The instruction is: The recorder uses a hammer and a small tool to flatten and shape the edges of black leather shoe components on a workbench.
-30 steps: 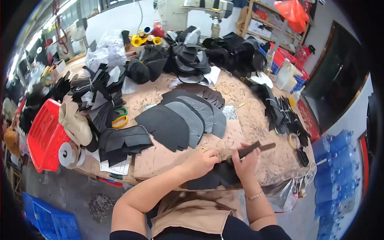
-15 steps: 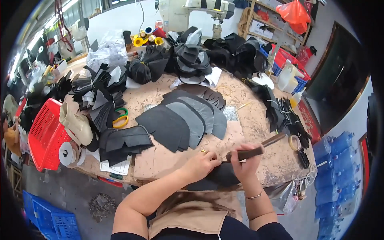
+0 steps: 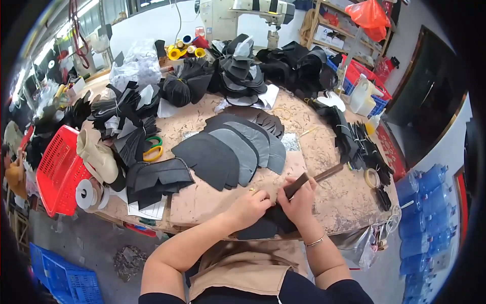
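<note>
A dark shoe piece (image 3: 257,229) lies at the table's front edge, partly covered by my hands. My left hand (image 3: 249,207) is closed, its fingertips pinching this piece's upper edge. Close beside it, my right hand (image 3: 299,201) grips a dark brown, flat bar-like tool (image 3: 296,186), its lower end hidden by the hand. A long brown strip (image 3: 329,173) sticks out past that hand to the upper right; whether it is part of the tool I cannot tell. Just beyond my hands, dark grey shoe pieces (image 3: 207,157) lie fanned out in overlapping layers.
Folded black pieces (image 3: 159,180) lie left, near green-and-yellow-handled scissors (image 3: 153,152), a beige boot form (image 3: 98,157), a white spool (image 3: 87,194) and a red basket (image 3: 61,169). Tape (image 3: 372,178) and black bundles (image 3: 349,139) lie right. Black stacks (image 3: 243,76) line the back.
My right hand has moved left toward my left hand, and the brown tool has turned from nearly level to slanting up. The brown strip has shifted left with it. My left hand is almost still.
</note>
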A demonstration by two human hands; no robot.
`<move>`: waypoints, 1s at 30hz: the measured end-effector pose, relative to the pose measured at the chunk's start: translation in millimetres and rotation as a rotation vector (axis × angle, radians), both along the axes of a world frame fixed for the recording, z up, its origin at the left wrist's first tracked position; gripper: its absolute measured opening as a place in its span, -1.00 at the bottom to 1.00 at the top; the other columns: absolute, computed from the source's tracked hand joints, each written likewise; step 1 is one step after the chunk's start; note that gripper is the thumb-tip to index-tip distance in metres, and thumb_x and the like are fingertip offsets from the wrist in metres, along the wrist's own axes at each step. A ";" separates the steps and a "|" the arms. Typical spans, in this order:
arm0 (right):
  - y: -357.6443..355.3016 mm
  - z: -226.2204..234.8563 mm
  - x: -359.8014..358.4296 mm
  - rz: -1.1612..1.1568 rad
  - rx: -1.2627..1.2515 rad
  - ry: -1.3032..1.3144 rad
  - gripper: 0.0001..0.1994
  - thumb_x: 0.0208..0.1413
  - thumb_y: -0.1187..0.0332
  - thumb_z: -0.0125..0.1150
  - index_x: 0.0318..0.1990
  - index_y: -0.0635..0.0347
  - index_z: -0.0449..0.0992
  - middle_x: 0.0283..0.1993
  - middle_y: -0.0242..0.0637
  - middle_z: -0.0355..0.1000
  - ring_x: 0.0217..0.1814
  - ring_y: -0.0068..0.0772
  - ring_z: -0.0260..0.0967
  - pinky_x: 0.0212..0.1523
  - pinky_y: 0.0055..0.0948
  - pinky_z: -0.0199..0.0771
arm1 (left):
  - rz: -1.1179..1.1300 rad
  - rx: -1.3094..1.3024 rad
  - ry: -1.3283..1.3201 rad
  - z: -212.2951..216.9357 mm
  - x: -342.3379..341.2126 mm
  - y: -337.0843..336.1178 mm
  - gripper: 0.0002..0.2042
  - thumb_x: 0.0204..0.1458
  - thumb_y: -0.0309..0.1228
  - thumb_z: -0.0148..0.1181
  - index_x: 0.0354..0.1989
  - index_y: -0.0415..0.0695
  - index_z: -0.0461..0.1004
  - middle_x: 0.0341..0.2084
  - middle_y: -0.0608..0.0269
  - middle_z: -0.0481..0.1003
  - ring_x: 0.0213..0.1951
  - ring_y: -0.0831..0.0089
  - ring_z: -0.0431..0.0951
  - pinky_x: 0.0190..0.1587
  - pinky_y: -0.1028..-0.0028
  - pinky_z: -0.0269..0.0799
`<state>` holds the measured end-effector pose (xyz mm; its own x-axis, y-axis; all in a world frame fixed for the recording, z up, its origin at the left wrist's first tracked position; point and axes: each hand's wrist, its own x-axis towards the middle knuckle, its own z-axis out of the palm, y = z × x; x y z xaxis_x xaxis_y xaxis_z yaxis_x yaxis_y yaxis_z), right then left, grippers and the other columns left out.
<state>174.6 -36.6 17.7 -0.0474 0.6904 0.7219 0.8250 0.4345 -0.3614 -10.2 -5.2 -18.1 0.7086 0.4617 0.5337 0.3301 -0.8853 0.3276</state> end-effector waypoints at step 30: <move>-11.8 28.5 -19.7 0.073 0.071 -0.071 -0.83 -0.12 0.41 0.37 -0.40 0.18 0.48 -0.37 -0.37 0.49 -0.29 -0.20 0.37 -0.07 -0.19 0.20 | 0.113 -0.103 0.013 7.6 -26.9 -14.5 -0.78 -0.16 -0.58 0.20 -0.29 -0.09 0.57 -0.31 0.18 0.48 -0.26 0.13 0.51 -0.17 0.26 0.45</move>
<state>154.9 -48.4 46.2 -0.1488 0.6302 0.7620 0.8124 0.5172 -0.2691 -37.1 -19.7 -10.5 0.6557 0.5908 0.4702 0.4306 -0.8041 0.4098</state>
